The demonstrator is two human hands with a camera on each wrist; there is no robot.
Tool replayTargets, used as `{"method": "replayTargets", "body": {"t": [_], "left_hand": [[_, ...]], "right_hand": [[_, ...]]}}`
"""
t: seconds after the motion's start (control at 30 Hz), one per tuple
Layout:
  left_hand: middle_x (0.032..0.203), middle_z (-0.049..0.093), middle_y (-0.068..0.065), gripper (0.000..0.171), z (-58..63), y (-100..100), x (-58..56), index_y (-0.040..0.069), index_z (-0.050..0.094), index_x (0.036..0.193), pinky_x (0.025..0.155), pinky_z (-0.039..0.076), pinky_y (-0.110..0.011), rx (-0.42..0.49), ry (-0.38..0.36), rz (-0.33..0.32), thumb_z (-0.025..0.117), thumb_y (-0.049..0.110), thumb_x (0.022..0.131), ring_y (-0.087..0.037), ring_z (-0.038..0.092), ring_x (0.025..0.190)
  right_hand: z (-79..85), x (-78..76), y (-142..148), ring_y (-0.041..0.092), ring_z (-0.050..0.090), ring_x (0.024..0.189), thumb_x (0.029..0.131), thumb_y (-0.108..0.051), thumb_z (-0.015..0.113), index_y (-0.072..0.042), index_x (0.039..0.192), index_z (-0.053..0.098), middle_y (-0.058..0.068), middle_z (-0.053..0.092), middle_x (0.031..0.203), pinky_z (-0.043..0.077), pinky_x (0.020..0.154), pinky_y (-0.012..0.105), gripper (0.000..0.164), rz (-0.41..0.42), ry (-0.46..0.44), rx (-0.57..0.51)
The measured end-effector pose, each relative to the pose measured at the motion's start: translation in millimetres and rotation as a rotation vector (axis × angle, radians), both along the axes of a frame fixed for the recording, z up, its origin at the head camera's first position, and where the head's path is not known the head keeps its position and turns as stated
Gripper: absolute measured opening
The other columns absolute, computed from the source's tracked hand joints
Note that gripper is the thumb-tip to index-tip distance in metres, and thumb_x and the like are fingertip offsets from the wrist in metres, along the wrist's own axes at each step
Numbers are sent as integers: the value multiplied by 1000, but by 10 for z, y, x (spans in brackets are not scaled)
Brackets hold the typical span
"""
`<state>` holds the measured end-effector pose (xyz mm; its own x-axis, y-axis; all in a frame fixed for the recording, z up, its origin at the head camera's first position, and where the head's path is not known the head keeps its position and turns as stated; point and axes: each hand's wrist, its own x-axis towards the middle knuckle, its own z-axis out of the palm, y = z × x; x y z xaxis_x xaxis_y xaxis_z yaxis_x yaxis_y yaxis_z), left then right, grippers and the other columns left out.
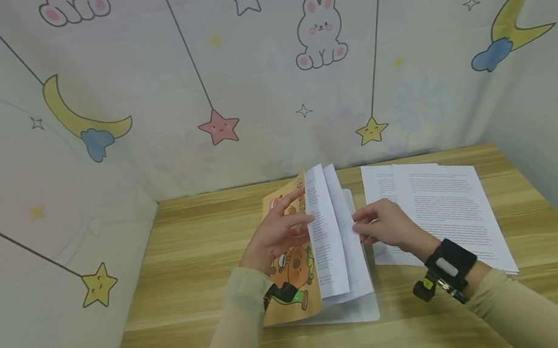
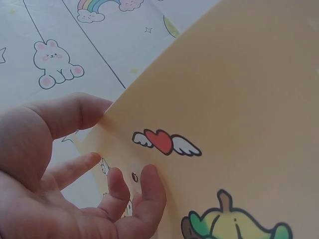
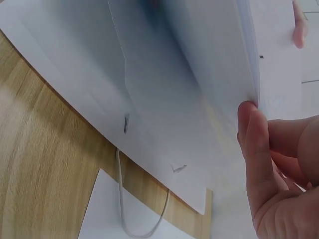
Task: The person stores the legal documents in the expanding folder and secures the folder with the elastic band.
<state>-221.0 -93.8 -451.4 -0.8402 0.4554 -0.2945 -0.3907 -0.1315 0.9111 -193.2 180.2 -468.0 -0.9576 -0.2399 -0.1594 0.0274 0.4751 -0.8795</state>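
A folder with an orange cartoon cover (image 1: 294,264) stands partly opened, white printed sheets (image 1: 325,234) showing inside. My left hand (image 1: 279,229) holds the cover near its free edge. In the left wrist view, one fingertip touches that edge, while other curled fingers lie before the cover (image 2: 209,99), printed with a winged heart. On the folder's right side, my right hand (image 1: 384,224) pinches the edge of white sheets between thumb and fingers. The right wrist view shows those fingers (image 3: 256,144) gripping the edge, with a thin pale loop (image 3: 120,194) below the folder.
Printed sheets (image 1: 446,213) lie overlapping on the wooden table (image 1: 187,257) to the right of the folder. Cloth walls (image 1: 263,78) with rabbits, stars and moons enclose the back and both sides. Each wrist carries a strapped device (image 1: 449,265).
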Motion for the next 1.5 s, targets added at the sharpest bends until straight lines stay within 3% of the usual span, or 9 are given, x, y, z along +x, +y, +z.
{"method": "replayTargets", "body": {"t": [0.17,0.47,0.7,1.5], "left_hand": [[152,41,-22,82,-2,2,2,32,36,165,87,56,-39,-1,4,3,71,4,96,-32,59,108],[157,35,-19,81,-24,2,6,32,37,164,89,56,-40,-12,18,1,71,5,96,-34,58,113],[158,34,-19,80,-27,-4,13,33,38,164,90,56,-41,-18,19,3,72,6,96,-36,59,115],[154,42,-18,82,-6,-1,7,33,36,164,92,55,-43,-7,21,11,71,4,96,-35,58,117]], "right_hand": [[-4,4,-54,18,74,75,96,-3,71,11,125,68,15,77,97,63,74,42,33,-9,2,-13],[-9,4,-156,31,77,79,94,-3,75,7,120,73,13,78,93,63,69,36,28,-21,6,27],[-38,4,-220,20,75,72,93,-2,76,7,116,75,13,78,92,62,65,33,25,-29,10,45],[-103,-30,-306,19,73,69,96,-2,72,5,112,74,9,76,86,62,65,35,17,-24,-16,63]]}}
